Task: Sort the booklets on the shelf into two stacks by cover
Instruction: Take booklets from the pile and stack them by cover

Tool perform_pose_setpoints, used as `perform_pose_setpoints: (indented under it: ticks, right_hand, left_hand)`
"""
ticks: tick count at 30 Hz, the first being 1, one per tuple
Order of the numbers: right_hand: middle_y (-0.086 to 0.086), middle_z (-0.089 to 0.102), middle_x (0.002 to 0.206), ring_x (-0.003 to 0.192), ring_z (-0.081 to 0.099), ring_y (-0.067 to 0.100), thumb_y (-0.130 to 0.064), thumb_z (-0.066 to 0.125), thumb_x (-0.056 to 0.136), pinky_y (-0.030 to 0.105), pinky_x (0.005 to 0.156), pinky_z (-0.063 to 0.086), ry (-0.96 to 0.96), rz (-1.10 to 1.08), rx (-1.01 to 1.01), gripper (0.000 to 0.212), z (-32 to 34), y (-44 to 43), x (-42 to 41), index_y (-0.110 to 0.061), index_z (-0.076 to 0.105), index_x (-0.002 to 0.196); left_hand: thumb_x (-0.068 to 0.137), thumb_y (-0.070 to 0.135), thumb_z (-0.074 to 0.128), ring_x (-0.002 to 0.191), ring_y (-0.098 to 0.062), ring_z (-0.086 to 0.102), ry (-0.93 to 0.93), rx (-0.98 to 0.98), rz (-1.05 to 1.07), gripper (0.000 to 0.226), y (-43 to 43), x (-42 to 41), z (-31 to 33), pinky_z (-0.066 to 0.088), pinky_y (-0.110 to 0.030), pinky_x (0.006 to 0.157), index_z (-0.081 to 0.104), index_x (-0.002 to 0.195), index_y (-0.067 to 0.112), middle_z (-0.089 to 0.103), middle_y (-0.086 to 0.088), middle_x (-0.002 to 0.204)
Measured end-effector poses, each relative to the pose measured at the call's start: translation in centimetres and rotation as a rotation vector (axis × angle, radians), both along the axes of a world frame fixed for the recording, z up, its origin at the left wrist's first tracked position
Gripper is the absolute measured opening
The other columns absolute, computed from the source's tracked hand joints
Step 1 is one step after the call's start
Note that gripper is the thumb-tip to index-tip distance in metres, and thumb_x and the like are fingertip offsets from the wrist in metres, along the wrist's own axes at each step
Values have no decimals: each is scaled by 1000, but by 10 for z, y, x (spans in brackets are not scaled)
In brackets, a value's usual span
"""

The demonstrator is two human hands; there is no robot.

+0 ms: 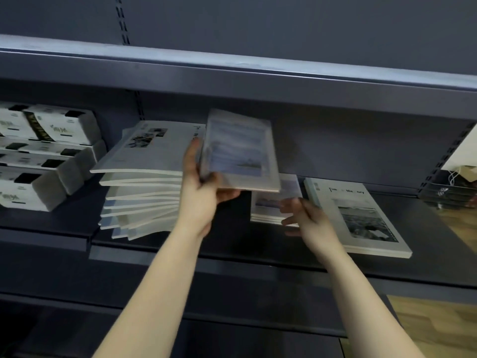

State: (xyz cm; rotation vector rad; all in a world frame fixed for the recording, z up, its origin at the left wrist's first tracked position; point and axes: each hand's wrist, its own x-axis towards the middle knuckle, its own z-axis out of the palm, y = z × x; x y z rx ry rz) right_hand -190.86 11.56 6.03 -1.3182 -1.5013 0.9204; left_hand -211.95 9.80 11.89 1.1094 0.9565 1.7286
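Booklet (240, 151) sits in left hand's (204, 192) grip; right hand's (304, 215) fingers loosely curled.

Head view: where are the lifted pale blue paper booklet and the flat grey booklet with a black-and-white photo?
Pale blue paper booklet (240, 151), head view, cover centre.
Grey booklet with black-and-white photo (366, 223), head view, cover photo.

white boxes (44, 156) with black markings are stacked well to the left of the left hand (204, 192). far to the right of the right hand (307, 218), dark trays (449, 193) are piled, and a wood-grain floor (436, 329) is seen below them.
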Motion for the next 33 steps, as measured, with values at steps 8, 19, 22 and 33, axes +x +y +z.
perform_pose_setpoints:
  ticks: [8,19,22,33]
  right_hand:
    - [11,68,100,59,65,25,-27,53,95,25,46,50,524,31,-126,27,18,-8,13,-8,55,114]
    - [10,56,114,94,63,30,-18,51,97,27,57,57,578,-196,-269,30,-11,17,38,-2,48,123]
    - [6,57,107,89,63,27,-18,48,98,29,58,57,484,-194,-292,21,-17,19,35,-8,49,116]
    - [5,59,100,84,62,29,-15,56,90,38,60,52,-158,-268,30,31,-37,22,33,-26,44,117]
  left_hand:
    - [95,7,50,109,-15,58,47,-70,-150,65,-10,58,-46,57,-31,71,25,139,49,44,14,133]
    - [98,34,40,114,-22,51,1229,-127,200,34,19,26,-114,41,-35,94,55,126,22,54,-2,126]
    - [94,38,31,108,-28,55,1432,-116,266,44,25,21,-129,41,-40,88,61,119,19,59,-4,120]
    - [88,36,32,101,-27,59,1441,-94,362,45,24,21,-140,45,-40,87,66,111,17,63,-4,112]
